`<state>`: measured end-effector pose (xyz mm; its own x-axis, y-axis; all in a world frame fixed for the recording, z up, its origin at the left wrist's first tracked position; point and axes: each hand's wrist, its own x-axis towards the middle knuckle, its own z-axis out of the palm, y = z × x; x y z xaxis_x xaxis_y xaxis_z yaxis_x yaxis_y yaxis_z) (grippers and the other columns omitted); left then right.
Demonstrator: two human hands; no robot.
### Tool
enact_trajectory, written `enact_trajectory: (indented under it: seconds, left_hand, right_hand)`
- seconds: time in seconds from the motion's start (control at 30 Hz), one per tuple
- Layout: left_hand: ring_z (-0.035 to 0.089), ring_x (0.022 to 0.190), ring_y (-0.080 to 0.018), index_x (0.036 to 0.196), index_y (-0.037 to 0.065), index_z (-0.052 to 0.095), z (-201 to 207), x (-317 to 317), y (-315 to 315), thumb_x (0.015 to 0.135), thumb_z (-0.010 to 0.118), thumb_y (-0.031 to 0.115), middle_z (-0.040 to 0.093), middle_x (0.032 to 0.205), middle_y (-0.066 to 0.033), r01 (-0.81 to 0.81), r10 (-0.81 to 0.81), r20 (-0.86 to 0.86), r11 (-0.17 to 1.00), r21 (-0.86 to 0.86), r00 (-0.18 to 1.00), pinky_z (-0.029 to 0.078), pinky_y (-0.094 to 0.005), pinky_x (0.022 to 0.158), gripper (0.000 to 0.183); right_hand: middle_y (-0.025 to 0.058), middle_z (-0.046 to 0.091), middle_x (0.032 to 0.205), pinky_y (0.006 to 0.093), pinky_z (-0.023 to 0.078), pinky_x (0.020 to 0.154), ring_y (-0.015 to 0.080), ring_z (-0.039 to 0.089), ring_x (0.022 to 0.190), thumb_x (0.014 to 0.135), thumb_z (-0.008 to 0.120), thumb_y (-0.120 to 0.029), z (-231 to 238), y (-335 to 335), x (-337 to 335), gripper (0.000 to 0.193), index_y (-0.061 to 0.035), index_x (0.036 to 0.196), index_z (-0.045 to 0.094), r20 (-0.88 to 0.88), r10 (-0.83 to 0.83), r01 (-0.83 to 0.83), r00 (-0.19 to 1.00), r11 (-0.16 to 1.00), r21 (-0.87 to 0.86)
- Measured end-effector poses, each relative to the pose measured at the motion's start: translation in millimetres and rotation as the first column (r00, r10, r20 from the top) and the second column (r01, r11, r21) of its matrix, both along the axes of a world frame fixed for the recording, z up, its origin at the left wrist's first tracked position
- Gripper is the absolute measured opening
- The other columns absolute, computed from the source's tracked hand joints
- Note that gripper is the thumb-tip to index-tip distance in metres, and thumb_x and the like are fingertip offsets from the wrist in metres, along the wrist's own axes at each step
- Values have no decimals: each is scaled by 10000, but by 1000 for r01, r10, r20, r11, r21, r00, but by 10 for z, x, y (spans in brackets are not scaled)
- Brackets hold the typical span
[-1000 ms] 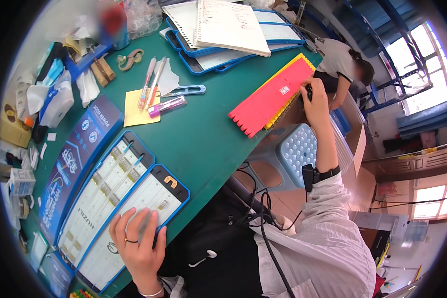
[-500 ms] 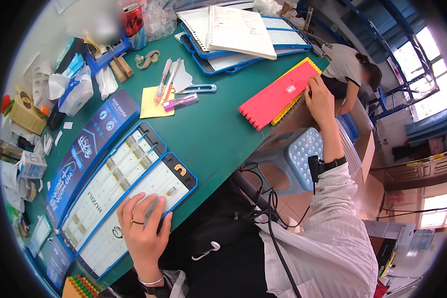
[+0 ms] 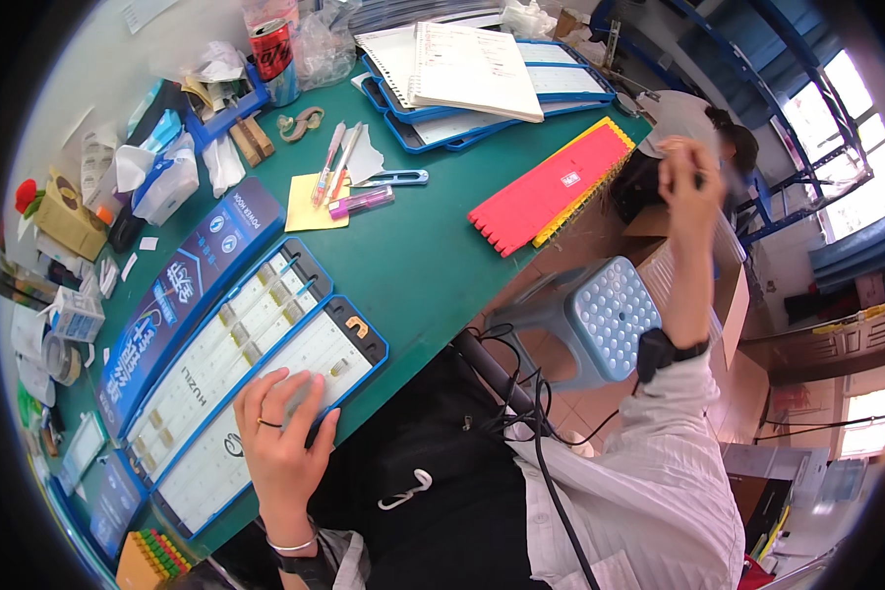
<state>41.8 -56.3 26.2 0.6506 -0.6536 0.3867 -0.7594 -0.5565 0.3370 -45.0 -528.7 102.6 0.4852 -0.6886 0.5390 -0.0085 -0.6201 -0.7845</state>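
My left hand (image 3: 285,438) rests with spread fingers on the near white panel of an opened, blue-edged flat case (image 3: 349,344). Its far half has clear strips and small yellowish pieces in rows; a copper-coloured clip (image 3: 357,325) sits at the near panel's corner. My right hand (image 3: 691,182) is raised beyond the table's right edge, fingers bent and somewhat blurred; whether anything small is in them I cannot tell. Left of it, apart from the hand, a red board (image 3: 551,187) with a notched end lies over yellow boards (image 3: 585,205) at the table edge.
Behind the case lies a long blue box (image 3: 182,295). Pens, a blue cutter (image 3: 393,178) and a yellow note (image 3: 305,187) lie mid-table. A notebook (image 3: 472,74) covers more blue cases. A grey stool (image 3: 615,315) stands below, and another person (image 3: 683,118) bends nearby.
My right hand has left the red board and moved up and to the right, away from the table edge. The left hand stays on the case, its fingers slightly shifted.
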Motion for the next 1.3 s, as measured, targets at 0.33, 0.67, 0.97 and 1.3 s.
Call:
enact_trajectory:
  seconds: [0.33, 0.67, 0.97, 1.3]
  left_hand:
    - [380, 1387, -373, 1529, -37, 226, 481, -62, -657, 736, 837, 220, 413, 1490, -209, 237, -473, -399, 826, -511, 786, 363, -439, 1089, 1034]
    - [239, 1468, -369, 1512, 35, 285, 491, -319, -2191, 842, 746, 255, 309, 1559, -168, 571, -818, -134, 497, -653, 559, 233, -469, 1177, 843]
    - [641, 831, -296, 891, 43, 699, 239, -163, -2338, 888, 681, 171, 691, 840, -109, 460, -804, -356, 573, -679, 476, 488, -373, 758, 129]
    - [497, 579, -163, 997, 26, 587, 463, -125, -1636, 996, 589, 218, 580, 664, -70, 336, -750, -630, 657, -675, 199, 423, -310, 585, 192]
  right_hand:
    - [108, 488, 1043, 183, 280, 366, 79, 426, 637, 1061, 436, -175, 924, 1112, -528, 223, 33, 1032, 511, 494, 602, -643, 628, 758, -106]
    - [109, 408, 956, 212, 371, 238, 139, 482, 556, 1047, 343, -85, 991, 1685, -281, 166, 4, 908, 319, 630, 702, -942, 333, 282, 183]
    - [80, 390, 920, 157, 386, 314, 100, 520, 913, 1012, 418, -89, 1169, 1218, -567, 117, -1, 947, 375, 747, 631, -961, 210, 276, 38]
    - [64, 371, 954, 169, 365, 388, 112, 437, 872, 1006, 432, -71, 978, 1272, -451, 86, 2, 1000, 386, 659, 552, -771, 511, 634, 67]
